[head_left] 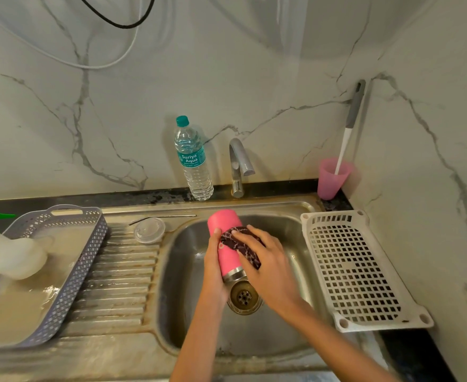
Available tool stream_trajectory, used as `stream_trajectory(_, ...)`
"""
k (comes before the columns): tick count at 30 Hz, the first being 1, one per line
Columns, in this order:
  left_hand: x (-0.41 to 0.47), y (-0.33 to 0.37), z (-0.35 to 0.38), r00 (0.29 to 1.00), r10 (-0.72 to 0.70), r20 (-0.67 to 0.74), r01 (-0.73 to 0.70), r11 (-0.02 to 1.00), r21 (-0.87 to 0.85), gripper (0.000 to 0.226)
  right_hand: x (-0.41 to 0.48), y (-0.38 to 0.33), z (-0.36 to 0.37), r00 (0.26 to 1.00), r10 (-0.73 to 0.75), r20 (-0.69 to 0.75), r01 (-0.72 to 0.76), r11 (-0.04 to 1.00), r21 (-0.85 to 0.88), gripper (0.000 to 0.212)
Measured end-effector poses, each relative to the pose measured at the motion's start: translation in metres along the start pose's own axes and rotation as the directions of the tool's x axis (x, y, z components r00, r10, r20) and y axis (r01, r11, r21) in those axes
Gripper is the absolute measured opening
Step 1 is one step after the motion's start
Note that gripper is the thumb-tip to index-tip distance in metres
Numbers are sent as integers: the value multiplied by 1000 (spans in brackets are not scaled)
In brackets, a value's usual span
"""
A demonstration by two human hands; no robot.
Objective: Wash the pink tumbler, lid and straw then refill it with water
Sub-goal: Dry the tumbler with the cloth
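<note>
On my head-camera feed, the pink metal tumbler (223, 230) hangs tilted over the basin of the stainless-steel sink (196, 312). Its pink base points toward the back rim and its bare steel mouth points down, just above the round drain (244, 296). The left hand (213, 271) grips the tumbler from its left side, with the thumb lying on the pink wall. The right hand (266, 261) holds a dark patterned scrub pad (240, 245) against the tumbler's right side, fingers curled over the pad.

A clear round plastic lid (149, 230) lies on the ribbed draining board, at the basin's back left corner. A thin metal straw (166, 216) lies just behind it, along the sink's back edge.

On the back ledge a clear water bottle with a teal cap (195, 164) stands just left of the chrome tap (239, 164). In the worktop's back right corner a pink plastic cup (331, 180) holds a white-and-grey brush (351, 117), which leans into the wall corner. A white perforated plastic tray (359, 271) lies along the sink's right edge. At the left edge, a grey latticed basket (72, 271) holds a white spray bottle with a green trigger (14, 256).
</note>
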State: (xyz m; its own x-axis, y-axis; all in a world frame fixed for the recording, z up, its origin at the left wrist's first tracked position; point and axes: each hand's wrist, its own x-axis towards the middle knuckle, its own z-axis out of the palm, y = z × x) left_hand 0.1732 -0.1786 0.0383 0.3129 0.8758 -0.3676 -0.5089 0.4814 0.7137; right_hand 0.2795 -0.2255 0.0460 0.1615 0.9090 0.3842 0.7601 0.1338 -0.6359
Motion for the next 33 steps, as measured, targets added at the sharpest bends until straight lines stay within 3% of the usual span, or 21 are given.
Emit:
stream_trajectory(5,1,4,1,999,-43,29,43,999,11,36,33,-7,1,997,64,40,-67,995,72,42)
stream_trajectory(8,1,3,-2,999,-42,-24,41,999,-36,42,49,-3,7,990,128,62,-138,971,195,37)
stream_trajectory(12,5,0,-9,996,-38,-78,37,999,-14,72,51,-1,7,968,198,152,-231,940,252,35)
stream_trajectory(17,19,7,-20,978,-19,-206,-7,992,-125,101,24,-1,0,968,148,201,-199,945,259,36)
stream_trajectory(19,17,9,-24,974,-33,-225,4,992,-126,89,14,-1,-3,976,136,171,-177,950,257,37)
stream_trajectory(22,12,11,-22,992,-103,-77,102,995,-18,54,13,-4,-1,990,92,104,-111,975,192,41)
stream_trajectory(25,11,19,-20,993,-94,-66,102,987,126,53,7,-10,6,994,81,74,-88,992,90,45)
stream_trajectory(27,13,20,-21,996,-55,-74,68,982,175,63,0,-13,12,997,69,40,-72,995,66,48)
stream_trajectory(33,1,16,-16,996,-84,33,82,995,51,42,31,-14,8,988,154,8,-149,939,309,39)
